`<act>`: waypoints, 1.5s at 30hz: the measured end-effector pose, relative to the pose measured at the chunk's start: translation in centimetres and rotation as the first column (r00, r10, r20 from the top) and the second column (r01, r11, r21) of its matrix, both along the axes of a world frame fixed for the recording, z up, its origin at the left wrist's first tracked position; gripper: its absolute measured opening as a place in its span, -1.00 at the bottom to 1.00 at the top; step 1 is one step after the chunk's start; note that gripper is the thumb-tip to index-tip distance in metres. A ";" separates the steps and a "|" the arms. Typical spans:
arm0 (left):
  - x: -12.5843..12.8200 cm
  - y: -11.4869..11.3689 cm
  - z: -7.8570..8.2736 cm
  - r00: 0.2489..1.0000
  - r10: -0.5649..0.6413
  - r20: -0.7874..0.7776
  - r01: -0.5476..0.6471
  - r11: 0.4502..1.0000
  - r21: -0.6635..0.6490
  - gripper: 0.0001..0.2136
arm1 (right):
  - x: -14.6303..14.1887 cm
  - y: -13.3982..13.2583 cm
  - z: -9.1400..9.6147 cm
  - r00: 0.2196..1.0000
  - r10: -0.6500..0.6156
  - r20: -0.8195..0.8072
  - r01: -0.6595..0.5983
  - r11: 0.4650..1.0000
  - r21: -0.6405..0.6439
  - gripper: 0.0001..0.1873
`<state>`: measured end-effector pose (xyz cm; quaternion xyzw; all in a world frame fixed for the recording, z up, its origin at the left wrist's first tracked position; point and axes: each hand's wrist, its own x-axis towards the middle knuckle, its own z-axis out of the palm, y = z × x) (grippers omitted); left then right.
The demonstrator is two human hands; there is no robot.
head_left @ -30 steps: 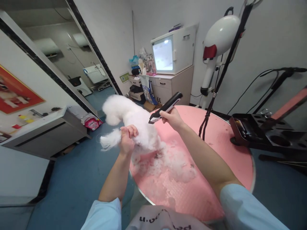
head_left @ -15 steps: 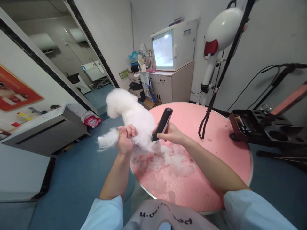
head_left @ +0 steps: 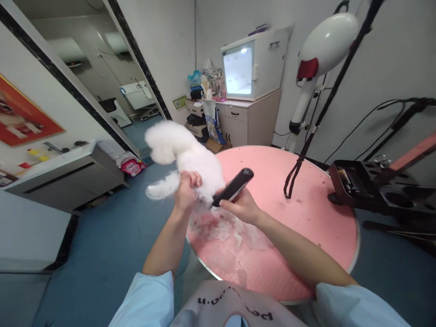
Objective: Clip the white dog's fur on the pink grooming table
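Observation:
A fluffy white dog is at the left edge of the round pink table, its rear toward me and its head away to the left. My left hand is closed around the dog's tail, whose long hair sticks out to the left. In my right hand is a black hair clipper, slanting down to the left. Its head meets the coat at the dog's hindquarters, where fur hides the blade. Loose cut hair lies on the table below.
A black grooming loop hangs over the table from a slanted strap. At the right edge is a dark tool tray. A white dryer stands behind, beside a lit white cabinet. Blue floor drops away left of the dog.
The clipper has tipped to a flatter slant, its head a little lower and further left. My left hand and the tail have shifted slightly right and up. The camera view has turned slightly.

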<state>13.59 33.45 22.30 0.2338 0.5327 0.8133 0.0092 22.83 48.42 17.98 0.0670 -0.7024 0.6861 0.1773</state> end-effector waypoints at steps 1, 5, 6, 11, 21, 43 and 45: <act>-0.1 0.0 0.0 1.000 -0.003 0.001 0.003 1.000 -0.010 -0.34 | 0.4 0.1 -0.3 0.999 0.036 -0.004 -0.036 0.999 0.025 -0.62; -0.5 0.3 0.0 1.000 -0.007 0.018 0.007 0.999 -0.040 -0.36 | -0.3 1.0 0.7 0.971 -0.201 -0.130 0.180 0.971 -0.157 -0.62; -0.6 0.4 0.1 1.000 -0.006 0.027 0.007 0.999 -0.041 -0.36 | -0.9 1.0 1.2 0.947 -0.282 -0.152 0.247 0.946 -0.210 -0.62; -0.6 0.9 0.8 0.998 0.010 0.064 -0.006 0.998 -0.063 -0.36 | -1.9 -1.1 0.8 0.947 -0.240 -0.215 0.220 0.969 -0.111 -0.61; -0.8 1.7 1.2 0.998 0.061 0.026 -0.055 0.981 -0.187 -0.37 | 0.6 -0.7 -1.1 0.848 -0.282 -0.449 0.378 0.915 0.139 -0.65; -1.4 2.7 0.7 0.998 -0.017 -0.054 0.000 0.956 -0.294 -0.40 | 1.4 -1.3 0.5 0.806 -0.196 -0.558 0.384 0.891 0.242 -0.54; -1.5 2.7 0.8 0.999 -0.014 -0.050 -0.002 0.954 -0.299 -0.40 | 1.3 -1.1 0.4 0.813 -0.185 -0.553 0.381 0.886 0.264 -0.54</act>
